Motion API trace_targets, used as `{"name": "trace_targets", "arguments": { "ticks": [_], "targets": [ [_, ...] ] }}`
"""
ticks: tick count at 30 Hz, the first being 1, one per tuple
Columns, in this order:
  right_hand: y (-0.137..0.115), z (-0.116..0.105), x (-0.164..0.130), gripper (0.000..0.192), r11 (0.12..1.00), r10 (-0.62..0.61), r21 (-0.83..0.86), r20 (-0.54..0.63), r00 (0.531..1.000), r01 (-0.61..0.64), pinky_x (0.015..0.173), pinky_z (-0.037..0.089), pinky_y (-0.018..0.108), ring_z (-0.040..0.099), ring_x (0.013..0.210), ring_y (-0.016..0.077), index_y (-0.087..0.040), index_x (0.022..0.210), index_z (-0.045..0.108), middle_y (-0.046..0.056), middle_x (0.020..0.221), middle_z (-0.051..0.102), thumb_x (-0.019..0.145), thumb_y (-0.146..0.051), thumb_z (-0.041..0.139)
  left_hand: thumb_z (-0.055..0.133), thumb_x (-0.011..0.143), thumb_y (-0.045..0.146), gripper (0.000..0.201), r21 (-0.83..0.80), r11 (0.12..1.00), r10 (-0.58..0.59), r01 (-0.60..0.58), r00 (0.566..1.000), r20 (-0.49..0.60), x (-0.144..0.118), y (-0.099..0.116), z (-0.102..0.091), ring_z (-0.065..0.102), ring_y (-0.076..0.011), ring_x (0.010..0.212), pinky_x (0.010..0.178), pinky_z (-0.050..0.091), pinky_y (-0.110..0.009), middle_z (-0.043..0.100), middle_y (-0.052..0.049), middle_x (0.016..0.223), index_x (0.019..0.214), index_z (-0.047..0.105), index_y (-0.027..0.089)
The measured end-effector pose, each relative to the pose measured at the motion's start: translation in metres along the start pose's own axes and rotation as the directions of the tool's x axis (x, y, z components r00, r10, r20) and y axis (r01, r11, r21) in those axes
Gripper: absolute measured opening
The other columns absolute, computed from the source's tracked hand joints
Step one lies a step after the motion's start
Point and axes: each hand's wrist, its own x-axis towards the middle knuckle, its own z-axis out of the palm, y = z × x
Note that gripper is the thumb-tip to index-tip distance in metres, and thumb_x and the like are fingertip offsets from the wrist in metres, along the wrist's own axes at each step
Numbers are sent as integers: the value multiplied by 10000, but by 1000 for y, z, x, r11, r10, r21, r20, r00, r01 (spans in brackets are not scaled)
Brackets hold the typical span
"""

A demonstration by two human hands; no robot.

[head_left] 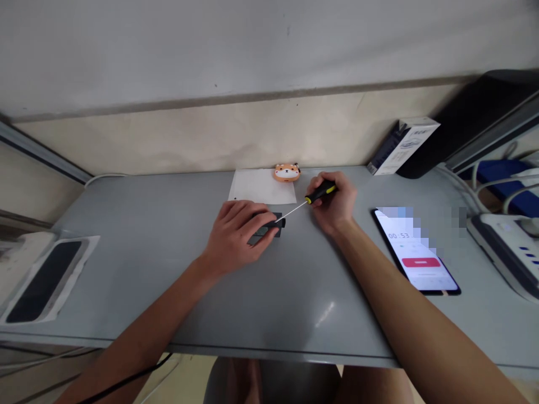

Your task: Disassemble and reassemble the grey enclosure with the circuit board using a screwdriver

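Observation:
Near the middle of the grey desk (168,224), my left hand (240,233) grips a small dark box-shaped device (278,229), its fingers covering most of it. My right hand (337,202) is closed around the black and yellow handle of a screwdriver (322,192). The thin metal shaft points down and left, and its tip meets the device close to my left fingertips. Whether the tip sits in a screw is too small to tell. Just behind my left hand lies a white sheet of paper (256,185).
An orange animal-faced case (287,172) rests at the paper's edge. To the right are a lit phone (416,252), a white power strip (505,252), and an upright carton (404,146) beside a black cylinder (455,123). A dark flat object (44,280) in white wrapping lies at left.

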Motion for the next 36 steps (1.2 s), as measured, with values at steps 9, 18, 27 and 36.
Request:
{"name": "trace_targets", "arguments": {
  "ticks": [9, 18, 27, 36],
  "targets": [
    [4, -2, 2, 218, 1000, -17, -10, -14, 1000, 17, 351, 237, 218, 439, 485, 84, -213, 584, 509, -2, 603, 543, 697, -325, 659, 711, 963, 177, 92, 41, 998, 54, -54, 999, -2, -1, -2, 1, 713, -167, 869, 831, 480, -347, 787, 4, 974, 982, 670, 258],
    [2, -3, 3, 201, 1000, -7, -13, -21, 1000, 7, 348, 236, 225, 441, 484, 89, -216, 585, 500, 4, 603, 545, 702, -298, 641, 707, 964, 164, 100, 19, 999, 44, -44, 999, -13, -1, -1, 3, 710, -167, 865, 822, 491, -346, 791, 9, 957, 954, 671, 257],
    [1, -3, 5, 200, 1000, -17, -4, -87, 996, 16, 358, 251, 233, 385, 439, 73, -214, 574, 526, -10, 589, 537, 719, -298, 635, 690, 996, 170, 79, -57, 997, -45, 46, 999, 16, -5, 1, 4, 700, -183, 910, 874, 505, -367, 804, -1, 985, 987, 693, 249],
    [26, 3, -5, 457, 891, -150, -398, 198, 969, 219, 566, 434, 247, 535, 580, 113, -213, 816, 732, -25, 637, 627, 806, -669, 739, 657, 1005, 131, 165, -72, 997, -20, 20, 1000, 0, -18, 5, 6, 688, -192, 1022, 937, 529, -359, 814, -19, 1049, 1092, 733, 250]
  ]
}}
